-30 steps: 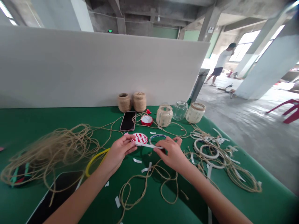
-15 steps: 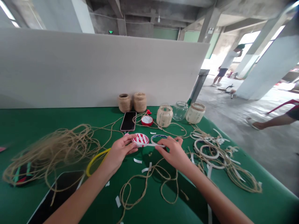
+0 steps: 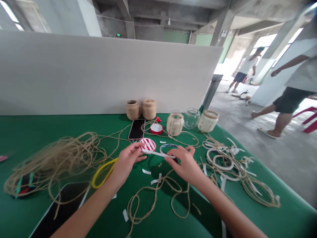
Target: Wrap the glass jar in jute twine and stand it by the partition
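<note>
My left hand [image 3: 128,162]: pinching lid [image 3: 148,144] by left rim, lid lying rightward of grip. My right hand [image 3: 183,161]: pinching roll [image 3: 168,145] by near rim. Strip [image 3: 158,154]: between grips, long axis crosswise, lid to roll.

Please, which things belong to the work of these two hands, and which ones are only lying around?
In the work:
- striped lid, held by the left hand
- tape roll, at the right hand
- tape strip between them

Probably just lying around:
- phone
- tablet
- yellow loop
- tape scraps

Whether the jars and twine belong, I cannot tell.
</note>
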{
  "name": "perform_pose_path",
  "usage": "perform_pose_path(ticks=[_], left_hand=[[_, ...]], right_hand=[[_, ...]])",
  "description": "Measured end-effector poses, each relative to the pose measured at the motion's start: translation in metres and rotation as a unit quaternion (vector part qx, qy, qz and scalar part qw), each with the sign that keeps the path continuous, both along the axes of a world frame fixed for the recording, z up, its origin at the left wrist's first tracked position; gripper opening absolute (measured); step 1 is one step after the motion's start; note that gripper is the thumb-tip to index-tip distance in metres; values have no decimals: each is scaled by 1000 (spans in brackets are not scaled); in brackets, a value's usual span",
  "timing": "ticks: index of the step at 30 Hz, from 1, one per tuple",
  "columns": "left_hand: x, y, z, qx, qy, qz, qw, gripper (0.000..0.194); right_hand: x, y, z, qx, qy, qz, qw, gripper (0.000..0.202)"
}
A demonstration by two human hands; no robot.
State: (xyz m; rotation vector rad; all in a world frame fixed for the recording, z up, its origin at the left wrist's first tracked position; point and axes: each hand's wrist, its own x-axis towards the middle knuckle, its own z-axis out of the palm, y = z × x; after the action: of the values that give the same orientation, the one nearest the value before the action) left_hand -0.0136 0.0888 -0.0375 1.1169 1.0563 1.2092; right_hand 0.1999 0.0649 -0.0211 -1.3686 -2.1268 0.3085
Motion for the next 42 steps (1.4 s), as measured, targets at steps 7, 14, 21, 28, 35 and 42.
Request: perform_pose_path(ticks=[7,14,21,28,35,42], left_hand=[[1,3,-10,21,39,16,999,25],[5,1,-10,8,37,36,999,32],[3,0,-8,3,19,59,998,28],[7,-1,-10,2,-16,38,999,26],[8,-3,-6,1,-24,25,999,27],[9,-4,-3,-1,-22,27,999,27]], right_hand=[[-5,-6,-3,70,-15,15,997,13],[-10,-14,-4,159,-53,41,985,17],[-10,-15,0,152,-37,46,987,17],[-9,-13,1,90,-1,66,994,13],[-8,-11,0,50,13,59,997,15],[-7,-11,4,39,11,75,996,16]])
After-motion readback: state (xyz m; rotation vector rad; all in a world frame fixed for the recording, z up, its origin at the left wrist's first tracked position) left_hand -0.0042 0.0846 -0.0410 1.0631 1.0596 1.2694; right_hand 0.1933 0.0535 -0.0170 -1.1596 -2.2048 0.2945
